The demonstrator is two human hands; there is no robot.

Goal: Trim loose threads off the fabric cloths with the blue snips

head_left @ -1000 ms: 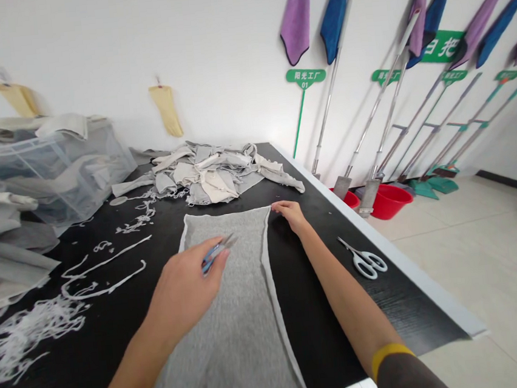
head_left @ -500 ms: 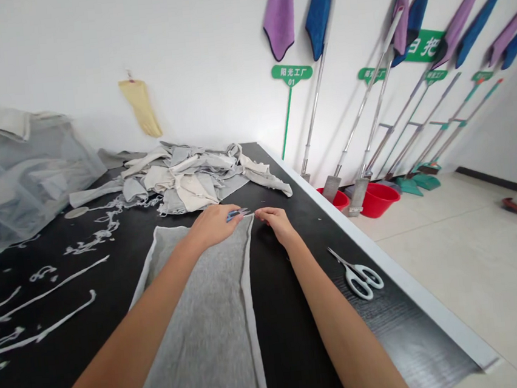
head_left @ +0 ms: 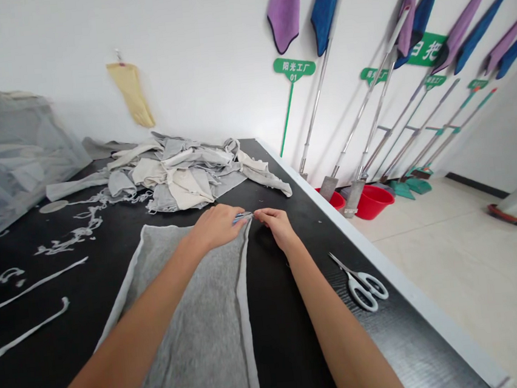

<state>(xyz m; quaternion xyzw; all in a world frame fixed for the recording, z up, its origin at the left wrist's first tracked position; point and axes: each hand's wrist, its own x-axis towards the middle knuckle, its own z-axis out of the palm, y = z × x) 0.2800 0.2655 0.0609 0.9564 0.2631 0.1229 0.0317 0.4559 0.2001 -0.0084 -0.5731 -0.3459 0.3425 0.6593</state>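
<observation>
A long grey cloth with a pale hem lies flat on the black table. My left hand rests at its far right corner, closed round small blue-handled snips whose tips point right. My right hand is just beside the tips, fingers pinched on the cloth's corner edge. Both arms stretch forward over the table.
White-handled scissors lie to the right near the table's white edge. A heap of grey and cream cloth pieces sits at the back. White trimmed strips litter the left. A clear bag stands far left. Mops and red buckets line the wall.
My left hand has carried the snips forward from mid-cloth to the far right corner, meeting my right hand there. The view shifted slightly left and closer.
</observation>
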